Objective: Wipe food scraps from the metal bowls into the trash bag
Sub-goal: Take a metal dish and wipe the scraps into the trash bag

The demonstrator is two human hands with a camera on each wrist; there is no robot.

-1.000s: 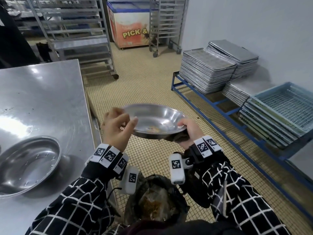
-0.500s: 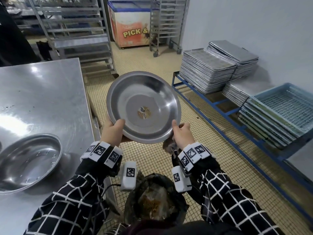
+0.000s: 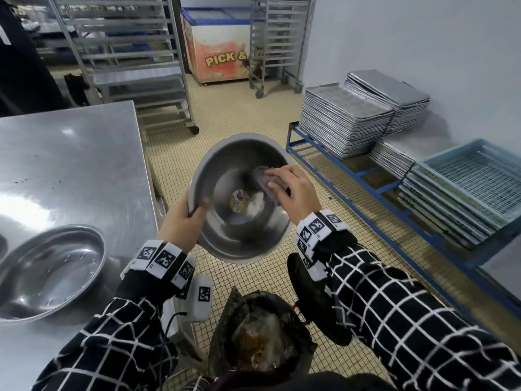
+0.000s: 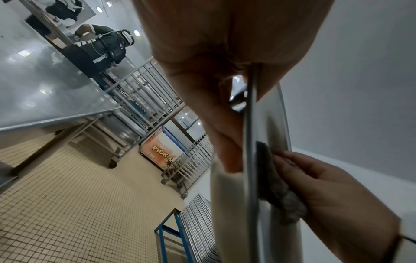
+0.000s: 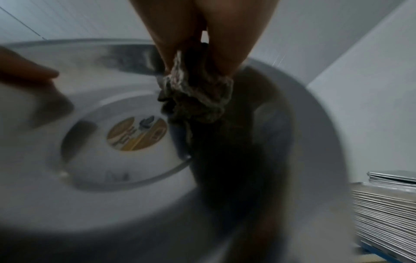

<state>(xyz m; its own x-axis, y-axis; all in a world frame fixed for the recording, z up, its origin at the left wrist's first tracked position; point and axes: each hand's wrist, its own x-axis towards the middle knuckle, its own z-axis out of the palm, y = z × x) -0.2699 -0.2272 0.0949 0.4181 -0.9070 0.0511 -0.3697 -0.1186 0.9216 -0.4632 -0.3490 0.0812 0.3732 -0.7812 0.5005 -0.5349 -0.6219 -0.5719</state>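
Held bowl [image 3: 239, 221]: I see dull silver steel, with a round yellow and white sticker at its centre.
Cloth [image 3: 266, 179]: I read it as grey-brown, mottled with paler flecks.
Sleeves [image 3: 394, 314]: black with a thin white grid check.
Wrist bands [image 3: 162, 256]: white, printed with black square codes.
Trash bag [image 3: 298, 328]: black, with orange-brown scraps inside.
Counter [image 3: 70, 165]: I see brushed silver.
Floor [image 3: 239, 114]: small beige tiles.
Rack frame [image 3: 366, 176]: blue.
Crates [image 3: 479, 179]: pale blue mesh.
Freezer [image 3: 222, 52]: orange front, yellow letters.
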